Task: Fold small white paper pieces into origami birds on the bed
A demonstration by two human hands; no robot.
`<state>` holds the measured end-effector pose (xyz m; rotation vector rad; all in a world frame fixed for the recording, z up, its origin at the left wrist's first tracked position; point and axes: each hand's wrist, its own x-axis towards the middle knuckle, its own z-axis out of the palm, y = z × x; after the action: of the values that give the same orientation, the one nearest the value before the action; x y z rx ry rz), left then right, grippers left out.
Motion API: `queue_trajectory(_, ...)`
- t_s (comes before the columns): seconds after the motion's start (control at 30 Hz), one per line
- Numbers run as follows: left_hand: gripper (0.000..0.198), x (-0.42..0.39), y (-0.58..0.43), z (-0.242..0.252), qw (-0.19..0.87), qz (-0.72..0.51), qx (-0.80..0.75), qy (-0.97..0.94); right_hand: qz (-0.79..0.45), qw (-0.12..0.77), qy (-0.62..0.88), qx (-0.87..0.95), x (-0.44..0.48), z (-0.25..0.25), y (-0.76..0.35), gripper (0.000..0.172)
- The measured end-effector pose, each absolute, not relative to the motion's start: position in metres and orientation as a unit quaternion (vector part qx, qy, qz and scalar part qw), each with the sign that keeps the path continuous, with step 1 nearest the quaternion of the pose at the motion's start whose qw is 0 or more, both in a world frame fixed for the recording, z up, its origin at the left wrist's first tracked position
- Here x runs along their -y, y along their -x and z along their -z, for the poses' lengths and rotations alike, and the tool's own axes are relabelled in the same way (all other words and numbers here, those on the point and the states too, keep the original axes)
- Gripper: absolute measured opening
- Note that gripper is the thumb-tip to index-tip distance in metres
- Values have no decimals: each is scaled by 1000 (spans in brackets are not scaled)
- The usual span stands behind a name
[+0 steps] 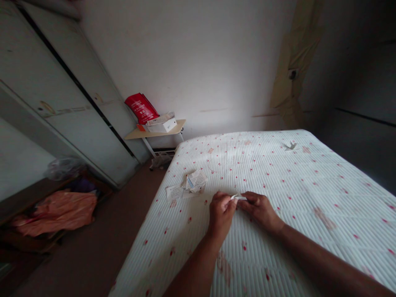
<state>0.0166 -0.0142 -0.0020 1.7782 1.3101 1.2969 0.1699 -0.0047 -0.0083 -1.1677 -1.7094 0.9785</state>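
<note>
Both of my hands meet over the middle of the bed, pinching a small folded piece of paper (239, 197) between them. My left hand (221, 210) grips its left end with thumb and fingers. On the other end my right hand (259, 208) is closed, its fingertips partly hiding the paper. Left of my hands, several loose printed paper pieces (195, 181) lie in a small heap on the bed. A folded paper shape with pointed ends (291, 146) rests near the bed's far right corner.
The bed (266, 177) has a ribbed, red-dotted cover. Beyond its far left corner, a small table (136, 134) holds a red bag (141, 108) and a white box (167, 126). Cabinets (71, 82) stand at left, near an orange cloth (62, 210). A socket (292, 74) is on the wall.
</note>
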Motion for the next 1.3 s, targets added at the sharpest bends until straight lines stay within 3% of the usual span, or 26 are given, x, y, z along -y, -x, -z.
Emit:
queue_trajectory(0.27, 19, 10, -15, 10, 373, -479, -491, -625, -484, 405, 457, 627, 5, 11, -169, 29)
queue_trajectory(0.47, 12, 11, -16, 8, 408, -495, -489, -591, -493, 404, 452, 624, 5, 10, -169, 31)
queue_trajectory(0.93, 17, 8, -11, 6, 518, -499, -464, -518, -511, 421, 431, 613, 3, 10, -172, 31)
queue_trajectory(1.3, 10, 6, -9, 5, 520, -472, -467, -537, -532, 413, 424, 606, 2, 9, -176, 26)
